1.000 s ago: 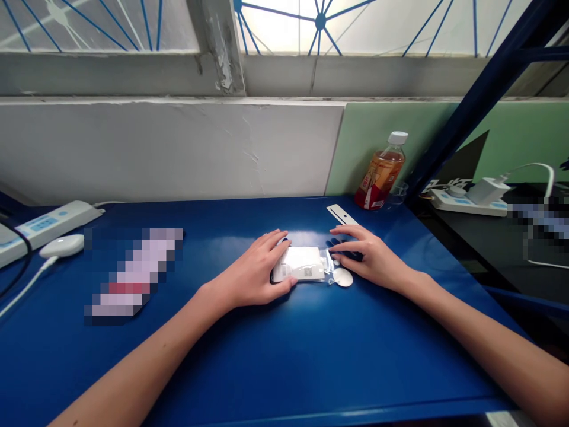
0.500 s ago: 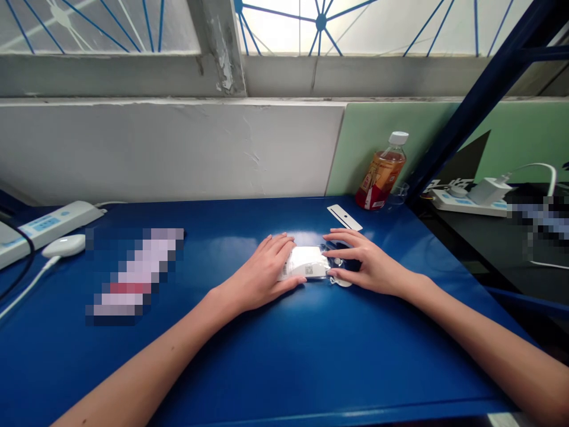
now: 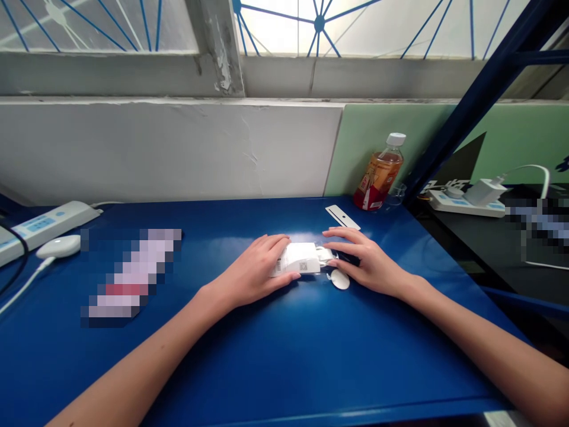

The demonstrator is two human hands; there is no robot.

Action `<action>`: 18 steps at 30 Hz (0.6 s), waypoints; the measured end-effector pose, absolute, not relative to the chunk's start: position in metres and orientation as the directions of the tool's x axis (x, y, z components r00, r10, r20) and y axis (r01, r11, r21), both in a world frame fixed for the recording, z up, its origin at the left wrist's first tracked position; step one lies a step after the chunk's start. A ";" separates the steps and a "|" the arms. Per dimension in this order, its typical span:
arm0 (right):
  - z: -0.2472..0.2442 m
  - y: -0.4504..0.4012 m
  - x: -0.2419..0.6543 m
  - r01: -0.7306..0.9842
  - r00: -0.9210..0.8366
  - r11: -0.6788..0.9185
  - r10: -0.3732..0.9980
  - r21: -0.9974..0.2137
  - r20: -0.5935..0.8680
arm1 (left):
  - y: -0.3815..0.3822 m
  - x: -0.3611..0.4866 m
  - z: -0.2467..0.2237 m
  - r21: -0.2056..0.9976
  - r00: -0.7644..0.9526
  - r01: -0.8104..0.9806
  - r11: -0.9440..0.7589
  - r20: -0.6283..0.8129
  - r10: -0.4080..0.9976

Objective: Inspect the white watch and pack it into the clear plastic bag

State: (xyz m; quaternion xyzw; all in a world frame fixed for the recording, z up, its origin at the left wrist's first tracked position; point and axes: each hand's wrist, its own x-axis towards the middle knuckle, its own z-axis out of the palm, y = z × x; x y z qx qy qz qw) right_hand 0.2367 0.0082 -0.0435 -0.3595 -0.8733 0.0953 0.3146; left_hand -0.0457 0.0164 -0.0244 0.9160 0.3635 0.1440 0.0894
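My left hand (image 3: 262,267) is closed around a small white box (image 3: 302,258) with a printed square code, in what looks like clear plastic, low over the blue tabletop. From the box's right end sticks out a white bundle (image 3: 326,255), perhaps a coiled cable; its exact kind is unclear. My right hand (image 3: 362,258) has its thumb and index finger at this bundle, pinching it or the plastic around it, while the other fingers are spread. A round white tag (image 3: 340,279) rests just below the right thumb.
Behind my right hand lies a flat white card (image 3: 342,217). A drink bottle (image 3: 381,172) leans near the green panel, beside a small clear cup (image 3: 396,194). At left are a power strip (image 3: 53,228), a white charger puck (image 3: 60,246) and a blurred-out flat object (image 3: 137,273).
My left hand and the white box have shifted slightly left. The white bundle now shows out of the box's right end, and more of the round tag is visible.
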 end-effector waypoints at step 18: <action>-0.040 0.008 0.243 0.591 -0.583 0.656 0.750 -0.469 0.313 | 0.011 -0.042 -0.026 0.325 0.702 0.622 -0.713 0.172 0.691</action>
